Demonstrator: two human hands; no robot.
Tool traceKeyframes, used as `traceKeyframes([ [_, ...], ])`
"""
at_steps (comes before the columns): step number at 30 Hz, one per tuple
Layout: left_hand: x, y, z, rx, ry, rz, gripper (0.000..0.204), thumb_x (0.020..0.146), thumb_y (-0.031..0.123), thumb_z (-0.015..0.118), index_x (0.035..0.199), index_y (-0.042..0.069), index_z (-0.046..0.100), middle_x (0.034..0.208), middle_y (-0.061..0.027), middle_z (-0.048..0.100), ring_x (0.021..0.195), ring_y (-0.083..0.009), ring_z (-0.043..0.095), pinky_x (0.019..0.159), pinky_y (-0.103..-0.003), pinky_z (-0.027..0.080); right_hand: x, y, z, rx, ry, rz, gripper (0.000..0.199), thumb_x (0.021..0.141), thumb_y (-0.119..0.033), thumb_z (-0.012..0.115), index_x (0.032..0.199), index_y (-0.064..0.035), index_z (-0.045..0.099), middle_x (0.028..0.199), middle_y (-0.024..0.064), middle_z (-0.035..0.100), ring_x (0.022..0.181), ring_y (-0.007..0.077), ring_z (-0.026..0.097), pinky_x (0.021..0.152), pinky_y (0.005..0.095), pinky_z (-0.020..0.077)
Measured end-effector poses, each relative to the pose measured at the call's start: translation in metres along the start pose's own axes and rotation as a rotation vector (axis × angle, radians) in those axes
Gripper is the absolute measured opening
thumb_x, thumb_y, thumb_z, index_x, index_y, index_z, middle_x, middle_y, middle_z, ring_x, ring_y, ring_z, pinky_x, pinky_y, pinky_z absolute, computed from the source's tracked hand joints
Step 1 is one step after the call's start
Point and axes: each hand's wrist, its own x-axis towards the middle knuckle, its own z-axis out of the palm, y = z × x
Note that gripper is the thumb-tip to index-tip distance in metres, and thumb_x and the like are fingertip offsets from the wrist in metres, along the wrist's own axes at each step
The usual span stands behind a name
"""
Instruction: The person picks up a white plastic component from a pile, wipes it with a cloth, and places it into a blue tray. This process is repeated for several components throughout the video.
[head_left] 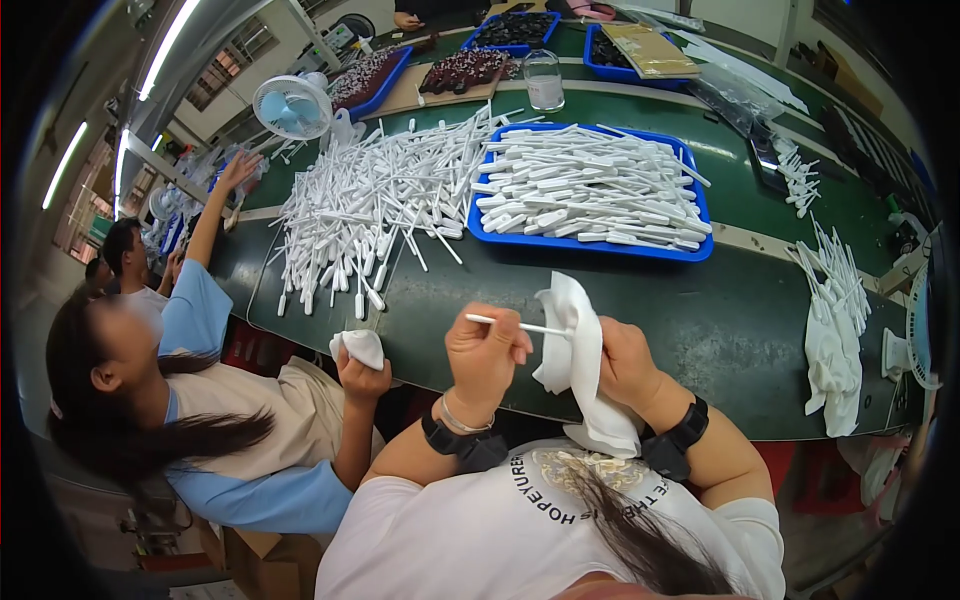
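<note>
My left hand (484, 352) is closed on a slim white plastic stick (543, 329), pinched between thumb and fingers. The stick lies roughly level, and its far end touches a white cloth (572, 345). That cloth is gripped by my right hand (627, 364), whose fingers are partly hidden behind it; its lower part hangs toward my shirt. Beyond my hands, a blue tray (590, 248) is heaped with similar white sticks (590, 185), each with a thicker end. A larger loose pile of white sticks (385, 190) spreads over the dark green table to the tray's left.
At my left, a co-worker's hand (363, 377) holds a white cloth (358, 348), and the other arm stretches over the table. More sticks (835, 275) and a cloth (835, 370) lie at the right. A clear jar (544, 80), small fan (292, 106) and blue bins stand farther back.
</note>
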Motion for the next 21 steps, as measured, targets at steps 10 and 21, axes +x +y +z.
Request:
traceKeyframes([
  [10, -0.001, 0.005, 0.001, 0.171, -0.201, 0.027, 0.011, 0.086, 0.011, 0.054, 0.086, 0.000, 0.050, 0.067, -0.0093, 0.055, 0.052, -0.0098, 0.050, 0.046, -0.020, 0.041, -0.002, 0.003, -0.011, 0.084, -0.236, -0.022, 0.013, 0.075, -0.009, 0.056, 0.087, -0.0044, 0.057, 0.074, 0.0107, 0.060, 0.064, 0.0260, 0.060, 0.055, 0.0330, 0.0472],
  [21, 0.009, 0.000, 0.004, 0.386, -0.562, 0.474, 0.012, 0.088, 0.011, 0.049, 0.092, 0.000, 0.048, 0.077, -0.0127, 0.056, 0.066, -0.0169, 0.056, 0.059, -0.027, 0.047, -0.008, 0.019, -0.017, 1.354, -0.005, 0.945, 0.030, 0.088, -0.027, 0.047, 0.105, -0.0021, 0.051, 0.094, 0.0059, 0.056, 0.082, 0.0145, 0.055, 0.072, 0.0269, 0.0470],
])
